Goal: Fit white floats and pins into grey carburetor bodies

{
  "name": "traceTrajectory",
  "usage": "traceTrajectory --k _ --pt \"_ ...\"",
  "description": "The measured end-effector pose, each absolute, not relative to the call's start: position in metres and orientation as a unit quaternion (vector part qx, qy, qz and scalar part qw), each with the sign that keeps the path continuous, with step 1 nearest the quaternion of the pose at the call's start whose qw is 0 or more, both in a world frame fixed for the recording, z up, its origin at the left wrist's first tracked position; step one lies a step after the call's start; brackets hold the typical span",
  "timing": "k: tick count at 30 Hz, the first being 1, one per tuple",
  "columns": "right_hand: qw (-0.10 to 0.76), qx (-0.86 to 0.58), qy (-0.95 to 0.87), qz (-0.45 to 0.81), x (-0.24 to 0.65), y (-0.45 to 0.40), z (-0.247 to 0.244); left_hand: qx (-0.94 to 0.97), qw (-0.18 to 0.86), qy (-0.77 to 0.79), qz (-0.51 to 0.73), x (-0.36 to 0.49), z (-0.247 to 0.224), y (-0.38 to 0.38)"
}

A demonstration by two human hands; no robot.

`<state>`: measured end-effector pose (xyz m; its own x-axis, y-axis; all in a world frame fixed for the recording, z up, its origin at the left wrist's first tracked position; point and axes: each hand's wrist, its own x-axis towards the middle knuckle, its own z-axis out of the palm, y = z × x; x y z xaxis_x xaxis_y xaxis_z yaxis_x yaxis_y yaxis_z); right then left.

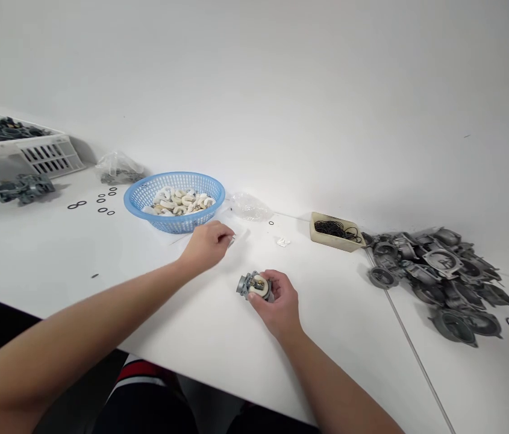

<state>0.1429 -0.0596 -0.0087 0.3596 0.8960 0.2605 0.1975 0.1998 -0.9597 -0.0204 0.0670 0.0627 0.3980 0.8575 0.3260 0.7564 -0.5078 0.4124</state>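
Note:
My right hand (281,303) is wrapped round a small grey metal part (247,284) with a cream curved float and a brass piece facing up, held just over the white table. Up and to the left, my left hand (209,242) has its fingers pinched together beside a small clear plastic bag (238,240). Something small and thin shows at its fingertips, too small to name. Just behind that hand stands a blue basket (175,225) holding many cream curved floats (182,202).
A cream tray (333,240) of black rings stands right of centre, beside a pile of grey metal bowls (444,262). Black rings (102,201), a metal part (26,188), a bag of parts (118,169) and a white crate (50,154) are at left.

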Motion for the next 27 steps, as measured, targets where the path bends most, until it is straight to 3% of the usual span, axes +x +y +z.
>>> traceTrajectory --k 4,10,18,27 --pt "0.600 -0.578 -0.478 0.278 0.143 -0.061 -0.008 0.757 0.209 0.473 0.399 -0.014 0.047 0.016" --pt "0.581 -0.597 -0.490 0.258 0.146 -0.064 -0.008 0.612 0.408 0.526 0.427 0.013 0.002 0.004" --pt "0.561 -0.633 -0.473 0.247 0.144 -0.067 -0.004 0.609 0.457 0.503 0.410 0.030 -0.003 0.003" --pt "0.576 -0.576 -0.530 0.235 0.157 -0.071 -0.009 0.619 0.478 0.484 0.392 0.038 -0.001 0.000"
